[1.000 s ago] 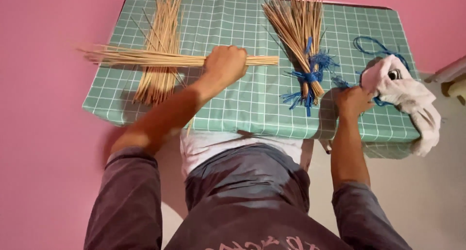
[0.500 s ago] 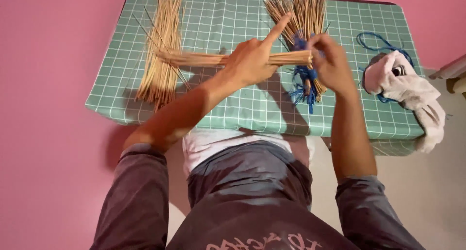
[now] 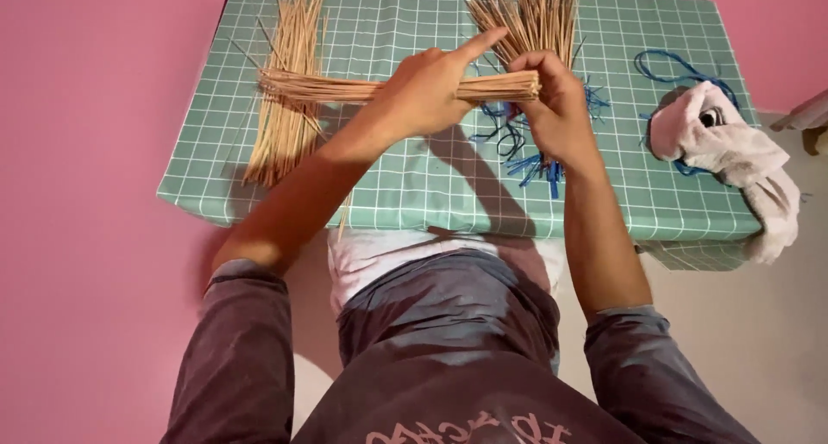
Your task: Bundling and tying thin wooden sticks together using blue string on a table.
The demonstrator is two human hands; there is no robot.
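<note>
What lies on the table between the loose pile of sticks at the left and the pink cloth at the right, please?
In the head view, the blue-tied stick bundle lies between the loose pile and the pink cloth, partly behind both hands gripping a held bundle.

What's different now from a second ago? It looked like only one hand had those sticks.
The right hand left the white cloth and came across to grip the end of the stick bundle. The left hand kept the bundle and drew it right, forefinger now out. The loose sticks, the blue-tied bundle and the cloth on the green checked table stayed put.
</note>
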